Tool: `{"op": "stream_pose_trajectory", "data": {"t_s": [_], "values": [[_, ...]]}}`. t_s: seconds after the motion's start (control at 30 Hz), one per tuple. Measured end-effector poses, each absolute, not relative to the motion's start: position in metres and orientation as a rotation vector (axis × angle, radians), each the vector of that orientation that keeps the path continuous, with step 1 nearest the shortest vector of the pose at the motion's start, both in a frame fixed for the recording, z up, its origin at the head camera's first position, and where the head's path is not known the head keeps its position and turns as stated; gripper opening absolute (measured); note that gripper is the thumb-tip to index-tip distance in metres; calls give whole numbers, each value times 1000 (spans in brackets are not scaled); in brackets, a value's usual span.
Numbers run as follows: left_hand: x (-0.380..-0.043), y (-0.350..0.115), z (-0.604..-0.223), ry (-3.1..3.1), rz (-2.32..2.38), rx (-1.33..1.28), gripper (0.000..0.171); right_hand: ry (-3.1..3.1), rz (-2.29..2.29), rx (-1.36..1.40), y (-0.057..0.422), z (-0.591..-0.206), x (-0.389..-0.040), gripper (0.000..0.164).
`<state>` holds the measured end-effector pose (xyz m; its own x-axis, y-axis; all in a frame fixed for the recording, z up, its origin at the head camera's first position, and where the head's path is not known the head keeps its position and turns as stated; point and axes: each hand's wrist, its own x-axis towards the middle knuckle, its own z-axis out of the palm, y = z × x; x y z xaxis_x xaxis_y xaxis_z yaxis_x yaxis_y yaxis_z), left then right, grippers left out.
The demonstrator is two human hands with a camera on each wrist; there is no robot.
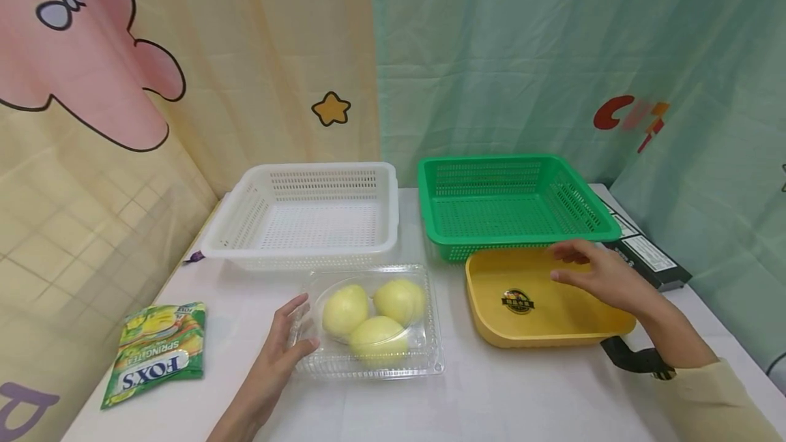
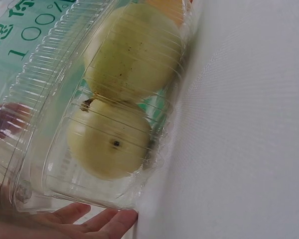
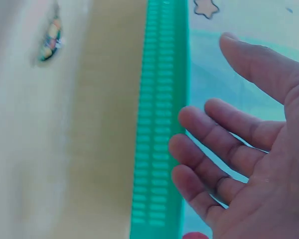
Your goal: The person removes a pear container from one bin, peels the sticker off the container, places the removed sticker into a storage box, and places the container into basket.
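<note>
A clear plastic clamshell box (image 1: 430,353) with three round pale yellow fruits that look like pears (image 1: 377,341) lies lid-up on the white table. My left hand (image 1: 278,353) grips its left end, thumb at the near corner and fingers along the side. In the left wrist view two of the fruits (image 2: 109,139) show through the ribbed wall, with the fingertips (image 2: 122,219) at the box's lower edge. My right hand (image 1: 604,275) hovers above the yellow tray (image 1: 559,329), fingers loosely bent and holding nothing. In the right wrist view its palm (image 3: 259,189) faces the camera.
Behind the box stands a white basket (image 1: 301,254), and a green basket (image 1: 522,234) is behind the yellow tray. A green candy bag (image 1: 159,353) lies at the left. Along the right edge are black boxes (image 1: 651,254). A small purple wrapper (image 1: 194,257) sits by the white basket.
</note>
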<state>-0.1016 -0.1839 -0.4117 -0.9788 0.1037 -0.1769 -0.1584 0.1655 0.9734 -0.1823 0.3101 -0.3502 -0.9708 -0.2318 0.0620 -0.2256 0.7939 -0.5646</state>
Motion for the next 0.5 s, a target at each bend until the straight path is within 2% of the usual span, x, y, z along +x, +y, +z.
{"op": "stream_pose_trajectory", "data": {"t_s": [0.5], "values": [[-102, -184, -413, 2235, 1907, -70, 66, 3135, -1081, -203, 339, -337, -194, 56]]}}
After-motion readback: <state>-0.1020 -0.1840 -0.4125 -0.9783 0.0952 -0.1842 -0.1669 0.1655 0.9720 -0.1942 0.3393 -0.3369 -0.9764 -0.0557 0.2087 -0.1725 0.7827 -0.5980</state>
